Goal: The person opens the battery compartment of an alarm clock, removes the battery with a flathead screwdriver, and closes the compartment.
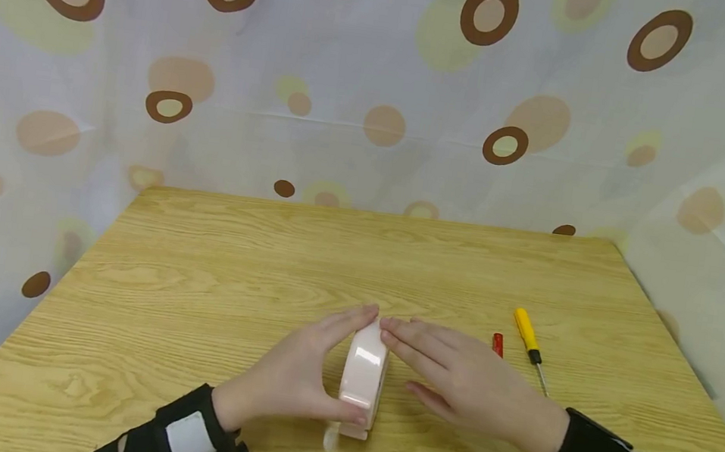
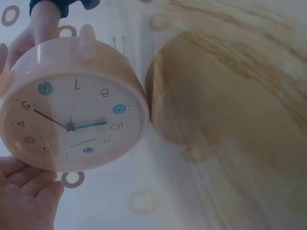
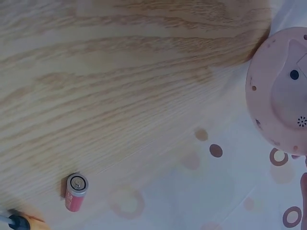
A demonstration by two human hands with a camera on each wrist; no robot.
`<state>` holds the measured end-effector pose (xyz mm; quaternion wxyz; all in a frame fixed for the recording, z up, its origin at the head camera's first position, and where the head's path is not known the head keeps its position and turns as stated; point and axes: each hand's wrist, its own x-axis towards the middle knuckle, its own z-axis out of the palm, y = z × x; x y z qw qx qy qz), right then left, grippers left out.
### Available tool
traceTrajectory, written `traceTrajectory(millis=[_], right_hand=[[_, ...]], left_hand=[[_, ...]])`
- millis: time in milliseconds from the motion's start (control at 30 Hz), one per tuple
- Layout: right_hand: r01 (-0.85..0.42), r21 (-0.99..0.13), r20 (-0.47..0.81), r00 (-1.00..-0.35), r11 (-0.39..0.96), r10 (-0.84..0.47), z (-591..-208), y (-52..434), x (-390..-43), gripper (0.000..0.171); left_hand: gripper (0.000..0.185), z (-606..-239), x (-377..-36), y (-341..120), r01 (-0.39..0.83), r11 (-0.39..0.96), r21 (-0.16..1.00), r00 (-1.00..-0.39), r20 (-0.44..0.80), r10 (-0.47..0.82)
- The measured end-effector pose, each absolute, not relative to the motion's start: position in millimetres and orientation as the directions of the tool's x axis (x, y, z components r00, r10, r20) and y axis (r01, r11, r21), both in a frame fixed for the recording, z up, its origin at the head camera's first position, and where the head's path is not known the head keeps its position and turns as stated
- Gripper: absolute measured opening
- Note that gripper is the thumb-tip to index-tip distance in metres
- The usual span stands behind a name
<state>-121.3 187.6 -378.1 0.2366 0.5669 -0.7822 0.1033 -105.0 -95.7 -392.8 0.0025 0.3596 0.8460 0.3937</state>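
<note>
Glossy wood-grain table (image 1: 191, 272), backed by a white curtain (image 1: 378, 106) w/ brown and tan rings. Near the front edge, centre, a round pale-pink plastic clock (image 1: 362, 371) stands on edge on its small feet, seen side-on from the head cam. Left hand (image 1: 295, 374) cups its dial side, fingers along the rim, thumb curled under near the base. Right hand (image 1: 459, 380) on the back side, fingers fairly straight, tips touching the top rim. Left wrist cam: white dial, black numerals, blue and red hands, smooth rim. Right wrist cam: clock back w/ moulded bulge and small holes. Just right of the right hand: a small red cylindrical battery (image 1: 497, 344) lying flat, then a yellow-handled screwdriver (image 1: 530, 347) w/ thin metal shaft.
</note>
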Motion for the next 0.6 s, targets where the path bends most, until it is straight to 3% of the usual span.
traceTrajectory(millis=[367, 600], right_hand=[[-0.927, 0.028, 0.484, -0.315, 0.374, -0.816, -382, 190, -122, 0.061], [-0.925, 0.037, 0.490, -0.313, 0.379, -0.813, -387, 190, -123, 0.060]], left_hand=[[0.125, -401, -109, -89, 0.461, 0.434, 0.774, -0.801, 0.153, 0.578], [0.127, -405, -108, -92, 0.408, 0.465, 0.786, -0.814, 0.082, 0.576]])
